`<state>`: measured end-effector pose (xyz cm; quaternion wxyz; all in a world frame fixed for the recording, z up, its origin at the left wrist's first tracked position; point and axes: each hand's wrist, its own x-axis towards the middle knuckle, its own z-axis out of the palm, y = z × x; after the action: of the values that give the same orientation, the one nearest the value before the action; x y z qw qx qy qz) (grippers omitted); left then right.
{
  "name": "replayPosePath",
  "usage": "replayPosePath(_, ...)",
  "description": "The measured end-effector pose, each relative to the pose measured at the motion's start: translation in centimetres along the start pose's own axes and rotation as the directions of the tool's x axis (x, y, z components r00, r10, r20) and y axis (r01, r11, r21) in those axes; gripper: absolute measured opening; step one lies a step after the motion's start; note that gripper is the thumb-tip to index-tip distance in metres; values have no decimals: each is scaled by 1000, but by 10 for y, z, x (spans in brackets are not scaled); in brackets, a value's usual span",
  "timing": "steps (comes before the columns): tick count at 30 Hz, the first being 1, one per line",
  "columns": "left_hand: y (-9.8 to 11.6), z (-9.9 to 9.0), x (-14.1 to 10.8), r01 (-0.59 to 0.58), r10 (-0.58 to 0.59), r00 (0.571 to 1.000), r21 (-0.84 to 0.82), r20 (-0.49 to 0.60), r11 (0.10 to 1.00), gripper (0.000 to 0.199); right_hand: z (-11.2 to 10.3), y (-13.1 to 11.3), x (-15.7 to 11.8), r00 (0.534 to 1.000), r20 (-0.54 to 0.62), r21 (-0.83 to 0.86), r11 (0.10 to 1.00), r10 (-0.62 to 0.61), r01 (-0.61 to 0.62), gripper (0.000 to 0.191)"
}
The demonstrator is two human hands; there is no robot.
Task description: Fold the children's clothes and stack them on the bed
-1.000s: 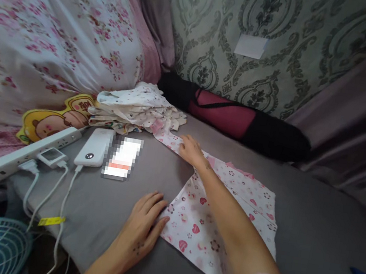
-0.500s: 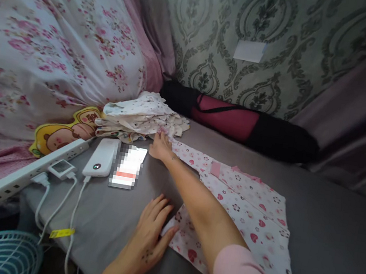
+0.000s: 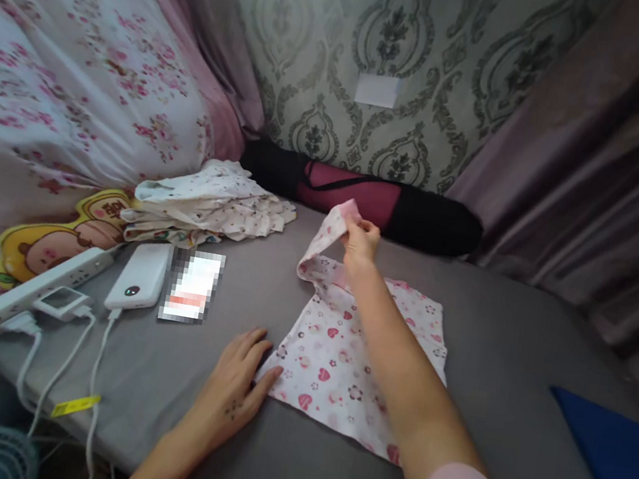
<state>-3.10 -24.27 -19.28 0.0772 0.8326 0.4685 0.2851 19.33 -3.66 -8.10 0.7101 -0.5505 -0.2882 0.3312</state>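
While my right hand [image 3: 363,245] pinches the pink-cuffed sleeve [image 3: 326,234] up off the gray sheet [image 3: 513,329], my left hand [image 3: 240,365] rests unclenched, its thumb on the left edge of the heart-print top [image 3: 334,332]. Half a second ago that sleeve stretched toward the stacked clothes [image 3: 210,197]; now it rises and bends back — so its fold looks only partly made. The top lies spread before me, phone [image 3: 195,284] and white power bank [image 3: 140,275] to its left, maroon-and-black bag [image 3: 352,189] beyond.
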Motion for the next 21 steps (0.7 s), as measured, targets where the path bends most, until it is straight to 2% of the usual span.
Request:
replayPosePath(2, 0, -4, 4, -27, 27, 1000, 7, 16, 1000, 37, -31, -16, 5, 996, -37, 141, 987, 78, -72, 48)
replayPosePath(4, 0, -8, 11, -58, 58, 998, -2, 39, 998, 40, -62, -29, 5, 992, -18, 217, 969, 125, -118, 49)
replayPosePath(8, 7, -18, 31, -127, 129, 986, -27, 104, 992, 40, -121, -46, 0, 990, 58, 218, 966, 128, -137, 29)
replayPosePath(10, 11, -20, 41, -159, 162, 978, -35, 133, 987, 39, -149, -48, -3, 991, 55, 197, 972, 119, -128, 25)
replayPosePath(14, 15, -16, 65, -183, 188, 955, -45, 229, 982, 37, -202, -35, -8, 991, -10, 148, 980, 134, -131, 24)
replayPosePath(16, 15, -9, 80, -199, 207, 937, -57, 281, 978, 39, -223, -23, -10, 978, -57, 69, 978, 203, -199, 22)
replayPosePath(19, 15, 7, 110, -233, 247, 915, -81, 318, 969, 40, -246, -5, -10, 944, -144, -105, 944, 296, -312, 22)
replayPosePath(21, 16, 20, 133, -264, 279, 907, -89, 316, 960, 40, -255, 5, -9, 945, -180, -246, 917, 274, -313, 29)
